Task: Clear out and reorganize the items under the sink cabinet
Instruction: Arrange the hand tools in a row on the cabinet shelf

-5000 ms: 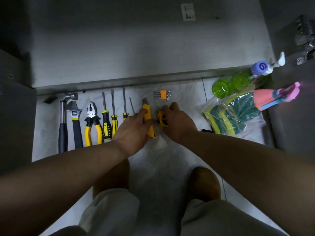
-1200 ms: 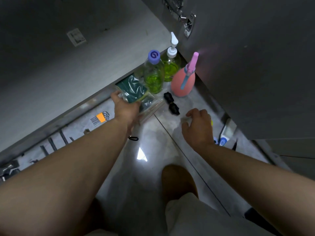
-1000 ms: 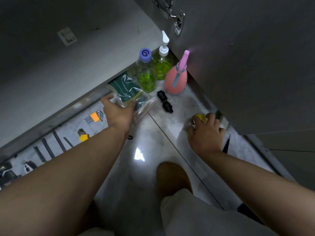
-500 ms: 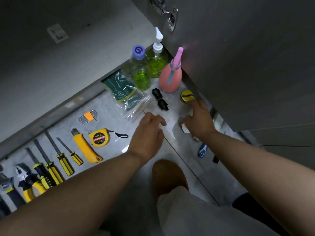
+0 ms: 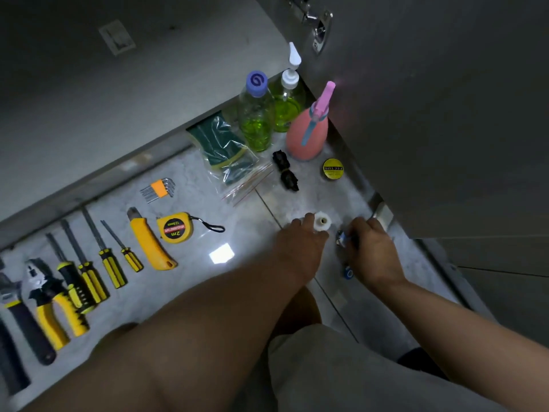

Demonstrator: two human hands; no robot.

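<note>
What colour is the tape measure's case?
Yellow; the tape measure shows best in the head view.

Both arms reach forward; left hand [image 5: 300,245] palm-down, right hand [image 5: 374,251] fingers curled.

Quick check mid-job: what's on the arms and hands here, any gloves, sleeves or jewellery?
Nothing worn. Both forearms are bare with no sleeve in view. The left hand and right hand are ungloved, with no watch, ring or wristband visible. The only clothing showing is light-coloured shorts.
</note>
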